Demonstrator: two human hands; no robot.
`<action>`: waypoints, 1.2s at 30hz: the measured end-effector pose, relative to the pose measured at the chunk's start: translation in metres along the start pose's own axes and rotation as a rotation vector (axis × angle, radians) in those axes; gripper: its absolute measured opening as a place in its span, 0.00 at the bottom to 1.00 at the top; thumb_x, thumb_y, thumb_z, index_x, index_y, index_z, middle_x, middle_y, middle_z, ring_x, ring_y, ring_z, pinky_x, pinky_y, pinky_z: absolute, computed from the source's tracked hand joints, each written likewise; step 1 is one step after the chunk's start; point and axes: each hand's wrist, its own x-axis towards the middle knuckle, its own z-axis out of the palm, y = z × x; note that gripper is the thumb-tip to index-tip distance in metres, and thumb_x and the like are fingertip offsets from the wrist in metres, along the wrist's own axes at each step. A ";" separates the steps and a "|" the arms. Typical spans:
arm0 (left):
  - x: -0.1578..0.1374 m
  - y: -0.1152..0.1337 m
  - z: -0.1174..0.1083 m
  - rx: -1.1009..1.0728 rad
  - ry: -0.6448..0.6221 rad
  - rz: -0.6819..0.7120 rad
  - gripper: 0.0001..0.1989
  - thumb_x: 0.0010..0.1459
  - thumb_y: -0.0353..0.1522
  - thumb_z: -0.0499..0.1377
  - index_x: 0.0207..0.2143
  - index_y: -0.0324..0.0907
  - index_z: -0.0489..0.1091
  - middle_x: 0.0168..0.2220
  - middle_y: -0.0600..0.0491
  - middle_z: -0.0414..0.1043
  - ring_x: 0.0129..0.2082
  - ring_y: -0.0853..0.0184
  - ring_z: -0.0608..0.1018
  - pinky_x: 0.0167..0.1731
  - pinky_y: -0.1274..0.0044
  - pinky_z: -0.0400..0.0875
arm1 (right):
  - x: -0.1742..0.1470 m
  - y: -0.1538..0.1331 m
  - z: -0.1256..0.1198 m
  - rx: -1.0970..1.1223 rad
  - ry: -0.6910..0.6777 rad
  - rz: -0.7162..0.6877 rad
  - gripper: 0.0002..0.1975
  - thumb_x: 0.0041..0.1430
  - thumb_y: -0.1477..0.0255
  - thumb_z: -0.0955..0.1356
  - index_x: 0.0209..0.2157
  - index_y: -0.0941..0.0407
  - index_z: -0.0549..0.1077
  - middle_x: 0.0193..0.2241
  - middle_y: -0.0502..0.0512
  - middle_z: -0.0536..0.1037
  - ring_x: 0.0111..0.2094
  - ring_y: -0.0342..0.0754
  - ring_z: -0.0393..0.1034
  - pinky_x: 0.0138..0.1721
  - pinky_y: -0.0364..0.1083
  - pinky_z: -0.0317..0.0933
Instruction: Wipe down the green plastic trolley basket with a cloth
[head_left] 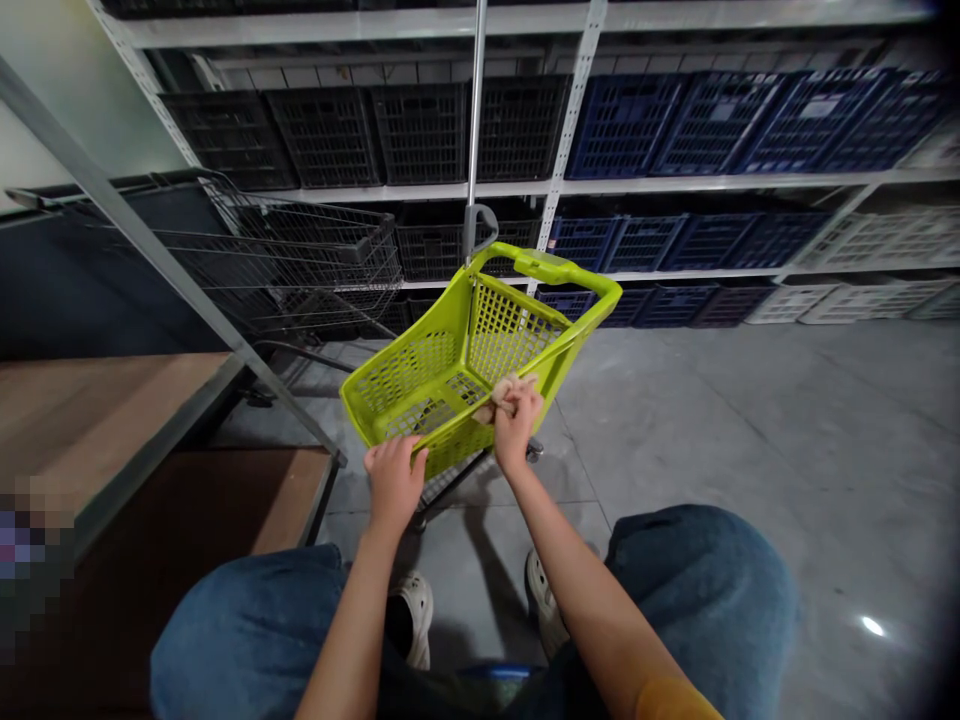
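A lime-green plastic shopping cart [420, 360] stands on the floor in front of my knees, its basket walls perforated and its handle at the upper right. My left hand [394, 475] grips the near rim toward the left corner, fingers hooked over the edge. In my right hand [516, 430] is a crumpled beige cloth [504, 392], bunched against the near side rim further right. Part of the cloth is hidden behind my fingers. No objects show inside the basket.
A silver pole [478, 110] rises behind the cart, with a grey loop handle [482, 230] at its base. Shelving with black crates [420, 135] and blue crates [626, 125] lines the back. A wire cart [315, 250] and brown-topped shelves [112, 390] stand left.
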 end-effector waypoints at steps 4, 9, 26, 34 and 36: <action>0.000 0.001 0.000 -0.004 0.006 0.007 0.10 0.63 0.36 0.54 0.43 0.44 0.70 0.40 0.48 0.76 0.43 0.57 0.74 0.47 0.65 0.58 | -0.068 0.055 0.001 -0.113 -0.112 0.157 0.03 0.51 0.76 0.60 0.27 0.53 0.62 0.36 0.53 0.63 0.39 0.48 0.60 0.47 0.47 0.58; 0.000 0.000 0.000 -0.002 0.006 0.007 0.09 0.62 0.35 0.55 0.44 0.43 0.70 0.40 0.49 0.76 0.43 0.57 0.74 0.47 0.64 0.58 | -0.083 0.076 -0.004 -0.135 -0.168 0.281 0.04 0.48 0.76 0.60 0.22 0.53 0.61 0.26 0.50 0.64 0.34 0.48 0.58 0.41 0.46 0.57; -0.007 0.031 0.007 -0.042 -0.054 0.053 0.14 0.62 0.29 0.54 0.50 0.44 0.69 0.43 0.48 0.76 0.45 0.56 0.74 0.48 0.63 0.59 | -0.118 0.006 -0.008 0.058 -0.304 0.048 0.07 0.53 0.79 0.62 0.34 0.54 0.66 0.38 0.54 0.64 0.41 0.48 0.63 0.46 0.49 0.60; -0.007 0.028 0.008 -0.200 -0.100 0.091 0.20 0.60 0.26 0.53 0.55 0.44 0.65 0.47 0.47 0.76 0.45 0.59 0.77 0.49 0.64 0.62 | -0.053 -0.045 -0.019 0.041 -0.109 0.055 0.08 0.52 0.79 0.62 0.34 0.54 0.67 0.37 0.53 0.66 0.43 0.48 0.61 0.48 0.49 0.58; -0.006 0.029 0.008 -0.216 -0.102 0.083 0.16 0.60 0.26 0.54 0.50 0.44 0.68 0.45 0.48 0.77 0.44 0.60 0.77 0.49 0.65 0.63 | -0.043 -0.054 -0.020 0.047 -0.124 0.017 0.09 0.52 0.79 0.62 0.34 0.54 0.68 0.38 0.54 0.66 0.44 0.49 0.61 0.50 0.50 0.58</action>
